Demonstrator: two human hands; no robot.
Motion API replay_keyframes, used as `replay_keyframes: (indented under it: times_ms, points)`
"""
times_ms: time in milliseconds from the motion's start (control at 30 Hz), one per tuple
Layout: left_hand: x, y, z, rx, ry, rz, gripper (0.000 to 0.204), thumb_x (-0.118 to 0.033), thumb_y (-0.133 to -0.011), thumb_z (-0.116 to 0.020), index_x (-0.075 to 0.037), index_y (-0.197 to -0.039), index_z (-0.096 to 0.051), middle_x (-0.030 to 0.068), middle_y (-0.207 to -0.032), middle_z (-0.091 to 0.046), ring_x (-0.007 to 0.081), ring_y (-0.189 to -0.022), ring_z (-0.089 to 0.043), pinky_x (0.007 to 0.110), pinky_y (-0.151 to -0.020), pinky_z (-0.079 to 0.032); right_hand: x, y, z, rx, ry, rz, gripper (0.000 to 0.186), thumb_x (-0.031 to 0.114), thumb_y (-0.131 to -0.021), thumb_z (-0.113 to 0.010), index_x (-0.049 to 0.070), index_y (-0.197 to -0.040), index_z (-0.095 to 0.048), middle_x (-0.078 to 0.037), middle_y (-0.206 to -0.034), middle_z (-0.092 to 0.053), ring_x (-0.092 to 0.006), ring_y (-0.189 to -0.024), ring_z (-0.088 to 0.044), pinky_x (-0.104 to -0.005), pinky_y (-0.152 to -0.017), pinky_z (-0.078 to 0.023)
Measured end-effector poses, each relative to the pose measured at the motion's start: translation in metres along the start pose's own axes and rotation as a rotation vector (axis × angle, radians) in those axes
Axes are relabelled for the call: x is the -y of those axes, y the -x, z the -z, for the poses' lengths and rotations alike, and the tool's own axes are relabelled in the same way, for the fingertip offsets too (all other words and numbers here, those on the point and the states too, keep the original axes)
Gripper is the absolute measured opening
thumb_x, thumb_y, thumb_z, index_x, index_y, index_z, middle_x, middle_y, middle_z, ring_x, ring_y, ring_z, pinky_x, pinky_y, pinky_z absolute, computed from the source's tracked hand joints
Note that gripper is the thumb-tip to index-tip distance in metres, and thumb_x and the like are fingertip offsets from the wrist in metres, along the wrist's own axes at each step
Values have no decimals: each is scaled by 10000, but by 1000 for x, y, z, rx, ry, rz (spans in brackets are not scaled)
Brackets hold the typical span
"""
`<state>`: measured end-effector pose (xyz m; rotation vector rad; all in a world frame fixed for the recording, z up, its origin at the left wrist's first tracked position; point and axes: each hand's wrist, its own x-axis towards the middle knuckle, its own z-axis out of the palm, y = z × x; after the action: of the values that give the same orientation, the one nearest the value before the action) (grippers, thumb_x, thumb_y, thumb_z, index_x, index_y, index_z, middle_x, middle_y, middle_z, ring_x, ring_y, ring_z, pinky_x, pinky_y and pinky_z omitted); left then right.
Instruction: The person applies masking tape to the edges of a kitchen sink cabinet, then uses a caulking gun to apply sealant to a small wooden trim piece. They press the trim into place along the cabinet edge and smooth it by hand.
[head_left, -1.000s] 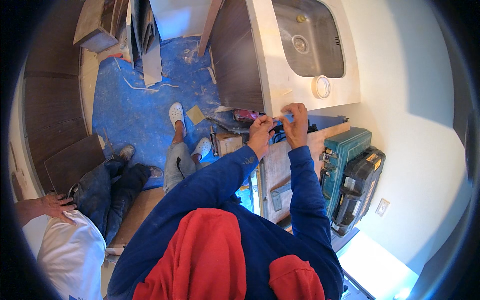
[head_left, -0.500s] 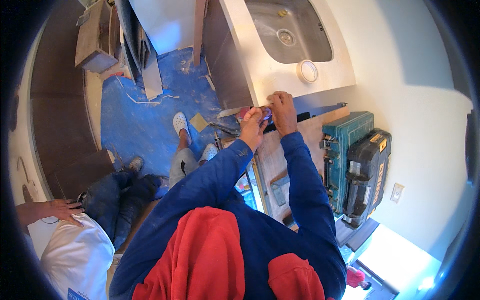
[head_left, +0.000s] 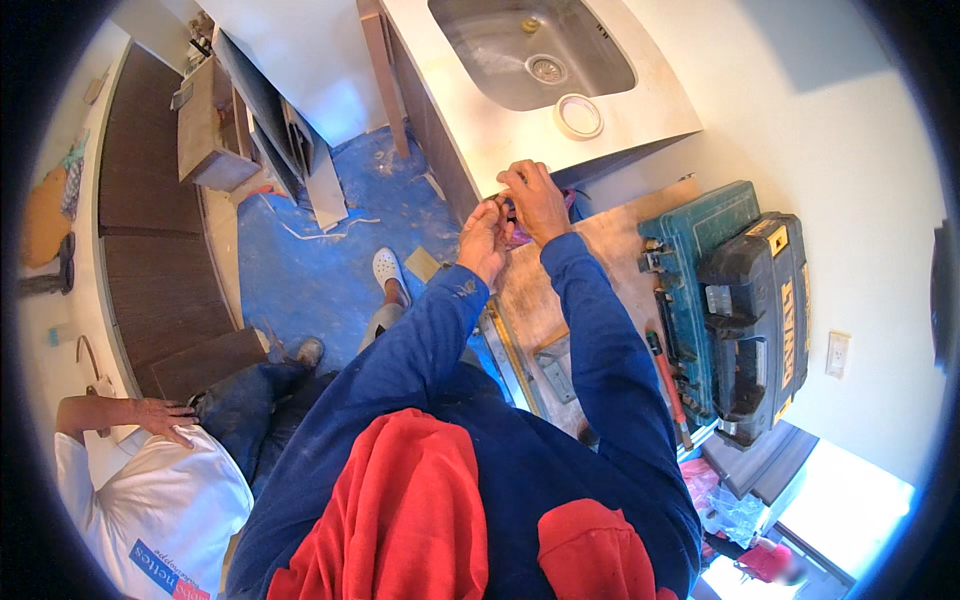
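Both hands meet at the near corner of the pale countertop (head_left: pixel 480 140). My left hand (head_left: pixel 484 243) is closed, its fingertips pinched together just below the corner. Beside it my right hand (head_left: pixel 538 204) bends over the edge with its fingers curled in. Something small and dark shows between the fingertips, with a pinkish-purple patch under them; its kind is too hidden to tell. A roll of masking tape (head_left: pixel 579 117) lies flat on the countertop, next to the steel sink (head_left: pixel 605 78).
Teal (head_left: pixel 700 225) and black (head_left: pixel 760 310) tool cases stand right of a wooden board (head_left: pixel 545 290). A red-handled tool (head_left: pixel 668 385) lies near them. Blue sheeting (head_left: pixel 300 260) covers the floor. A person in a white shirt (head_left: pixel 180 500) sits at left; panels (head_left: pixel 300 150) lean behind.
My view has shifted, bringing the counter and tape roll further left and up. Both hands stay together at the corner, with the right fingers drawn closer over the edge. The red-handled tool now shows.
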<state>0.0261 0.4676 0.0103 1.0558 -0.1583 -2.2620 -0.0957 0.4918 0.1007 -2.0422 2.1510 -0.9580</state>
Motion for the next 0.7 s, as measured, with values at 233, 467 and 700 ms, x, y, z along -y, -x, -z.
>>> replay_keyframes:
  times_ms: [233, 467, 700]
  points:
    - [-4, 12, -10, 42, 19, -36, 190, -187, -1056, -613, -131, -1227, -674, -20, -1147, -718, 89, -1020, -664, 319, -832, -553, -5, 4, 2, 30, 20, 30, 354, -6, -792, -723, 113, -1119, -659, -67, -1129, -584, -316, -1076, -579, -427, -878, -539]
    - [-5, 11, -9, 3, 28, -21, 180, -193, -1065, -598, -136, -1216, -677, -21, -1162, -712, 104, -1028, -654, 342, -853, -536, -9, 4, 9, 51, -40, 43, 346, 0, -810, -709, 114, -1133, -654, -72, -1141, -581, -319, -1085, -574, -431, -890, -534]
    - [-1, -1, 1, 15, -17, -17, 234, -232, -1092, -529, -175, -1300, -619, -79, -1153, -681, 100, -996, -669, 397, -906, -551, -3, 3, 7, 29, -22, 0, 293, 101, -793, -727, 113, -1084, -689, -81, -1119, -603, -304, -1078, -591, -421, -910, -519]
